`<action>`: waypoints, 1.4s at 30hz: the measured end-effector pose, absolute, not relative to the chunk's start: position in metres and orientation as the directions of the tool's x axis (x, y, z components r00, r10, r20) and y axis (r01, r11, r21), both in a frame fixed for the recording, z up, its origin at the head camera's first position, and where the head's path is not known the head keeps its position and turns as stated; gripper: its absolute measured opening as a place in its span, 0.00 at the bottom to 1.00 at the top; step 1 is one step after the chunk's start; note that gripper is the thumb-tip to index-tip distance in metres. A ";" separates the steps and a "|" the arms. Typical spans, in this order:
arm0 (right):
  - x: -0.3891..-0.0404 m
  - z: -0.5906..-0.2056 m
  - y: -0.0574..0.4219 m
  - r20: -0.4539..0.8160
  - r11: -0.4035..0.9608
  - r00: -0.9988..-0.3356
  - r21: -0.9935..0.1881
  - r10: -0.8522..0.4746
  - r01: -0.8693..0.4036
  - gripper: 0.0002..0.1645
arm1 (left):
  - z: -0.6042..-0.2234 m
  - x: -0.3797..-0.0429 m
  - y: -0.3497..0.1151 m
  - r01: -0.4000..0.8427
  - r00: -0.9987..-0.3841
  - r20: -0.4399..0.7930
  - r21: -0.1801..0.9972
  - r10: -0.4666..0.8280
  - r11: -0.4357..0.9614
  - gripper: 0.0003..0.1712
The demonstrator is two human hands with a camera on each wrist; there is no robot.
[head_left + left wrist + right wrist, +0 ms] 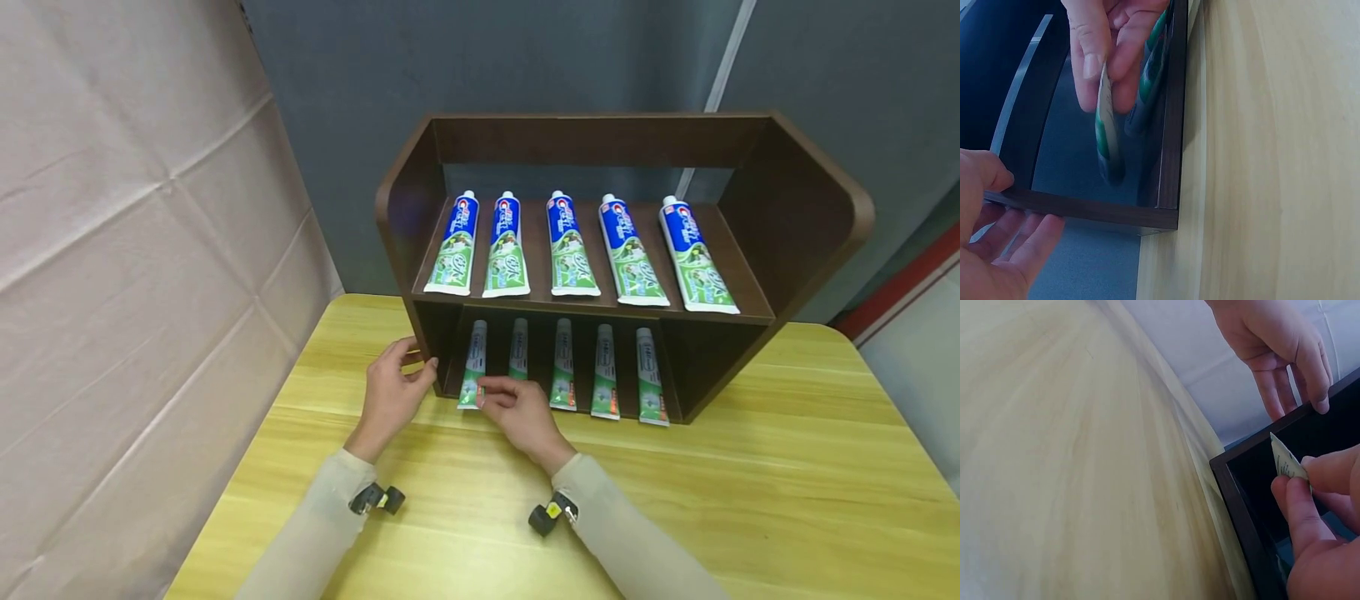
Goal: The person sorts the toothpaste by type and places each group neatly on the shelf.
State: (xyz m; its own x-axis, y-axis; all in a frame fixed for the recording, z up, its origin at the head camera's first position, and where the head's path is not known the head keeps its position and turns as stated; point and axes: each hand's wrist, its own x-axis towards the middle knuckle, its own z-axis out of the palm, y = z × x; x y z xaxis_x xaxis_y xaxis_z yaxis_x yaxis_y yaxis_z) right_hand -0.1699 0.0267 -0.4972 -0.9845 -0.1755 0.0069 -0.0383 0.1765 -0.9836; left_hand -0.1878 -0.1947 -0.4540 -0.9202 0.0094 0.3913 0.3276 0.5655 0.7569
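My right hand [523,415] pinches the bottom end of the leftmost green and grey toothpaste tube [475,357] on the lower level of a dark brown shelf [600,133]. In the left wrist view that tube [1107,134] appears edge-on between thumb and fingers, its cap end toward the back. With my left hand [392,385] I grip the front edge of the shelf's left side panel, thumb inside and fingers outside, as the right wrist view shows. Right of the held tube lie several similar tubes [563,367]; my right hand partly covers the nearest.
Several larger blue and green toothpaste tubes [568,242] lie in a row on the upper level, caps toward the back. The shelf stands on a yellow wood-grain table [450,517]. A pale cloth wall [150,250] rises at left, a dark grey partition [487,58] behind.
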 end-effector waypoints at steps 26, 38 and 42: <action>-0.180 -0.505 0.010 -0.018 0.176 -0.998 -0.984 -0.052 0.009 0.22 | -0.455 -0.188 -0.195 0.336 -0.917 0.399 0.755 0.012 0.563 0.20; -0.180 -0.499 0.009 -0.053 0.238 -0.997 -0.971 -0.065 0.036 0.24 | -0.455 -0.188 -0.194 0.333 -0.916 0.400 0.757 0.005 0.562 0.20; -0.181 -0.500 0.009 -0.065 0.212 -0.995 -0.976 -0.081 0.047 0.23 | -0.455 -0.188 -0.194 0.333 -0.916 0.401 0.759 0.001 0.559 0.20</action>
